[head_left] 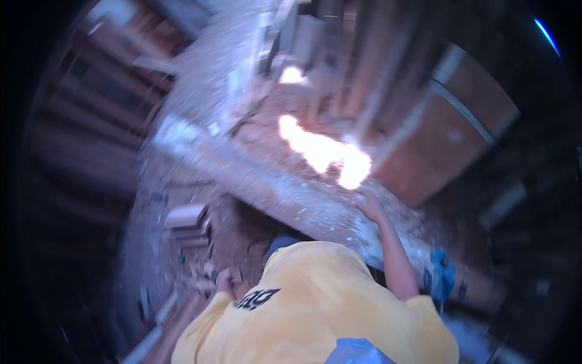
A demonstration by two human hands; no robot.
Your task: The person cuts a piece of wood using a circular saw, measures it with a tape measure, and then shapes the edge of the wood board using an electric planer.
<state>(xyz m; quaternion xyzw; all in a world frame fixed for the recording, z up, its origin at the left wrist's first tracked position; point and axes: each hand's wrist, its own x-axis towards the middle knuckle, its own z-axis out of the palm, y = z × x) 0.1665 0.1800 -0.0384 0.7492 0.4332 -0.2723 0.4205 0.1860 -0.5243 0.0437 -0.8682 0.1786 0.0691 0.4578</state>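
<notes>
My right hand reaches forward over a long, dusty bench, beside a glaring patch of sunlight. Its fingers look stretched out and apart, with nothing visible in them, though motion blurs them. Whether they touch the bench top I cannot tell. Low at my left side hangs my left hand, close to my body and above a floor strewn with scraps. Its fingers are small and smeared, so their pose is unclear. A blue tool-like object sits to the right of my right forearm.
Stacked pale wood pieces lie on the left, beyond my left hand. A brown panel leans at the right. Long boards stand at the back. Dark timber racks fill the far left. Strips of wood lie at lower left.
</notes>
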